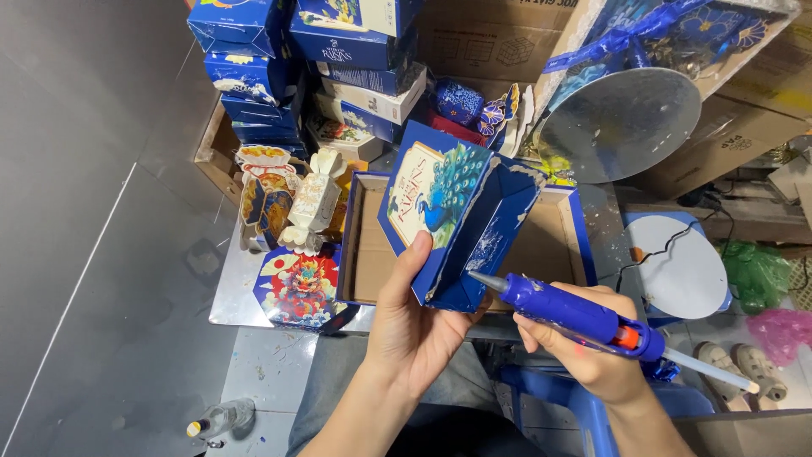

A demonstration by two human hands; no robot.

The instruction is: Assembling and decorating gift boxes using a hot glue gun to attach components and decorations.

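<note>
Centrally, the left hand (414,326) is clamped on a dark blue cardboard gift box with a peacock picture on its cream front panel (452,216), thumb up along the front and fingers wrapped beneath, holding it tilted above the person's lap. At 3 o'clock from that box, the right hand (584,347) is closed around a blue hot-glue gun with an orange trigger part (584,317); its grey nozzle tip touches the lower right edge of the box, and a pale glue stick pokes out of the rear toward 4 o'clock.

Behind the held box, at 12 o'clock, an open shallow cardboard tray with blue rims (582,233) lies on the desk (233,296), its brown inside showing. At 9 o'clock from the tray sit a cream candy-shaped paper package (313,203) and a blue box printed with a red dragon (298,288), which lies at the desk's near edge. Farther back, at 11 o'clock, a stack of dark blue printed boxes (338,51) leans against brown cartons. At 1 o'clock, a round silver disc (622,123) stands tilted, and a white round board on a blue base (681,267) lies at 3 o'clock, just beside the tray. Down at 7 o'clock, a clear plastic bottle (222,417) lies on the grey floor.
</note>
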